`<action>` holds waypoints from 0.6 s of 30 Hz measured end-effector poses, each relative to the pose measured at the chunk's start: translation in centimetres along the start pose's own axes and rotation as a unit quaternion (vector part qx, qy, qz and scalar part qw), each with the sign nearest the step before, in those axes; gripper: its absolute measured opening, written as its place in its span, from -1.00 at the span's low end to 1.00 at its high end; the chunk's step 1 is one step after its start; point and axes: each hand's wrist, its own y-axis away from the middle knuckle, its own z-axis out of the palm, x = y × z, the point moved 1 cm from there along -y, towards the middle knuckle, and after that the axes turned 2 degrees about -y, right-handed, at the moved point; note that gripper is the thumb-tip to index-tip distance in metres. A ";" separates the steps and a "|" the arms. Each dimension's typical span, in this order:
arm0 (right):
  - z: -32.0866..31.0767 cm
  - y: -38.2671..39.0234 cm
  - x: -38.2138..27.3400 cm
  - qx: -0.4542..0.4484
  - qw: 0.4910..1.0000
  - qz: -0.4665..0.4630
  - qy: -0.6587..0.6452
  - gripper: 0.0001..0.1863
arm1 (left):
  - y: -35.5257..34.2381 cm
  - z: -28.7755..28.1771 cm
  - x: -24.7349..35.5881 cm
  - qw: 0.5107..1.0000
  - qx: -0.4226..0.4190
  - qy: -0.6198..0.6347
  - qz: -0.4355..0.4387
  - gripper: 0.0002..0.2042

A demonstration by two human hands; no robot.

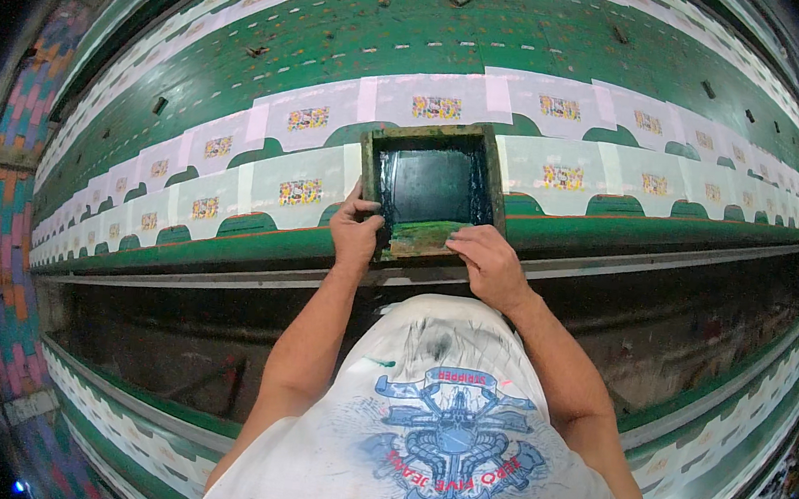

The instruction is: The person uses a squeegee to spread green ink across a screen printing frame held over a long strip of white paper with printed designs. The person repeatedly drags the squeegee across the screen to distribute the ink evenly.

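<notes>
A wooden screen printing frame [500, 177] lies on the long green table, over the row of white cut fabric pieces nearest me. Dark ink edges its mesh, and a paler rectangle shows in the middle. My left hand [355, 231] is closed on the frame's left side near the close corner. At the near right corner my right hand [491, 266] is closed, fingertips pinched on the frame's near edge. A green-stained strip [420, 237] runs along the inside of that edge; I cannot tell whether it is a separate tool.
White fabric pieces [326, 167] with small colourful prints line the green table [342, 52] in rows. A metal rail [185, 279] follows its near edge. Behind me stands another table with white pieces [133, 421]. Coloured paving [11, 241] lies at the far left.
</notes>
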 end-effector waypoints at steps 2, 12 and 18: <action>-0.2 -0.3 0.3 -0.004 1.000 -0.006 -0.007 -0.62 | -0.3 -0.1 0.0 1.000 0.005 -0.007 0.008 -0.80; 0.4 -3.3 -1.1 -0.110 0.984 -0.048 0.135 -0.61 | 0.0 -0.1 0.6 0.999 0.003 0.013 -0.031 -0.81; 1.2 -5.8 -0.5 -0.229 0.955 0.005 0.188 -0.65 | -0.2 -0.1 0.0 1.000 0.013 -0.004 0.005 -0.83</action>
